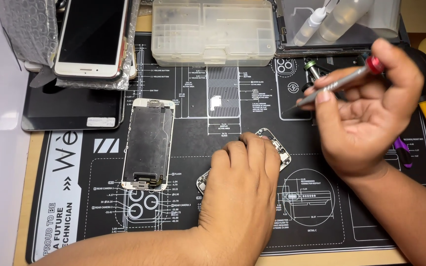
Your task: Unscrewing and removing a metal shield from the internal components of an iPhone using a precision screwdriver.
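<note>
Nearest, the left hand (240, 189) lay flat, palm down, over an opened phone body (277, 148) on the black work mat (321, 231), its fingers pressed together on top so that only the body's upper right corner and a sliver at its lower left showed; the rest was hidden beneath the hand. Just left of it, apart and untouched, a detached phone screen (149, 145) lay face down with its metal backing up. Higher and to the right, the right hand (366, 113) hung above the mat, thumb and fingers pinching a slim grey screwdriver (338, 83) with a red cap, its tip slanting down to the left and clear of the phone body. Behind that hand lay another tool with a green collar (311, 65), partly covered. Farther back stood a clear plastic parts box (213, 32), two squeeze bottles (329, 19) on a tray, and, at far left, a white phone (92, 37) resting on bubble wrap (23, 27) above a dark glass panel (70, 106).
</note>
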